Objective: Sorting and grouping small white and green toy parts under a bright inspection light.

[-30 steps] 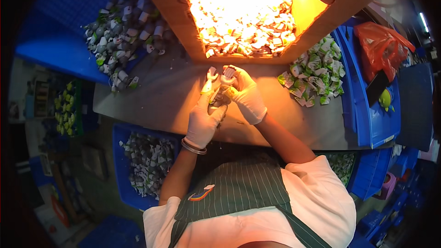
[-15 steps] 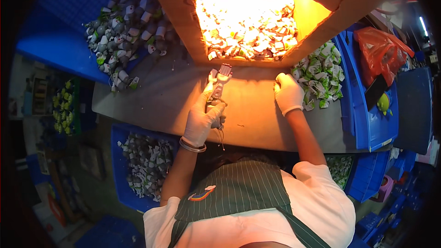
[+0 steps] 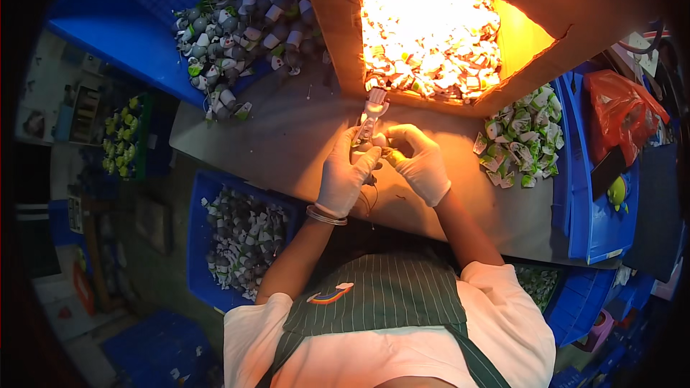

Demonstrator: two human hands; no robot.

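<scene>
A: Where is the pale piece (image 3: 371,113)?
B: Over the bench (image 3: 287,144), in front of the cardboard box (image 3: 341,29), jutting up from the left hand (image 3: 341,179).

A: And which way does it point?
B: Its ridged end faces away from the person, toward the box's opening. The long axis runs nearly straight away from the body, with the far end leaning a little to the right. The near end disappears among the gloved fingers.

A: Does that far end touch the box?
B: I can't tell; in this view it overlaps the box's lower edge.

A: How is each hand set?
B: The left is clamped on the piece, thumb and fingers around its lower part. The right hand (image 3: 424,172) comes in beside it, thumb and forefinger bent toward the near end. Whether those two tips pinch anything, I can't tell.

A: Anything about them?
B: Thin threads (image 3: 370,205) dangle below the left hand. White-and-green pieces (image 3: 528,140) are heaped to the right, grey-and-white ones (image 3: 237,36) to the left.
</scene>
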